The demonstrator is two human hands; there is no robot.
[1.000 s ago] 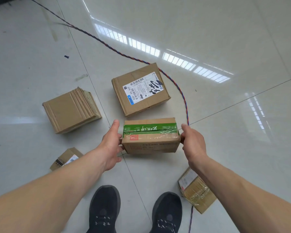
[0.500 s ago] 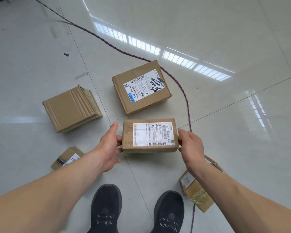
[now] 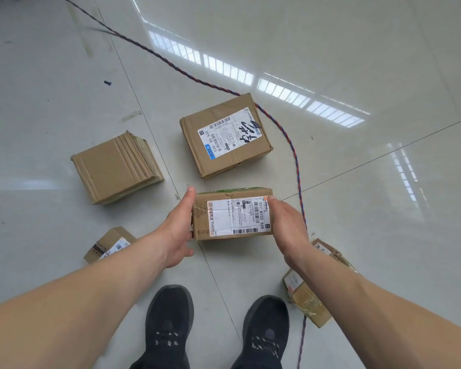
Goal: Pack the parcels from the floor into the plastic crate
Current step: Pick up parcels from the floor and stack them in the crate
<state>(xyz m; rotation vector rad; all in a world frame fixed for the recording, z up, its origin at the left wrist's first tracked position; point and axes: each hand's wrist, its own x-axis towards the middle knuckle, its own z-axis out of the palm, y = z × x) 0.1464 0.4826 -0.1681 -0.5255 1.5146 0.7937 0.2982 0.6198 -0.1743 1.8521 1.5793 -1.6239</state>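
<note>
I hold a small cardboard parcel (image 3: 232, 215) with a white shipping label facing up, lifted above the floor. My left hand (image 3: 177, 230) grips its left end and my right hand (image 3: 286, 226) grips its right end. Several other parcels lie on the tiled floor: a labelled box (image 3: 225, 135) just beyond, a plain ribbed box (image 3: 116, 167) to the left, a small box (image 3: 109, 245) beside my left forearm, and a taped box (image 3: 308, 294) partly hidden under my right forearm. No plastic crate is in view.
A twisted red-and-blue cable (image 3: 294, 153) runs from the top left across the floor, past the labelled box and down behind my right arm. My two black shoes (image 3: 171, 323) stand at the bottom of the view. Glossy tiles (image 3: 370, 195) spread to the right.
The held parcel has been turned so its white label faces up instead of the green-taped side, and it has risen a little toward me.
</note>
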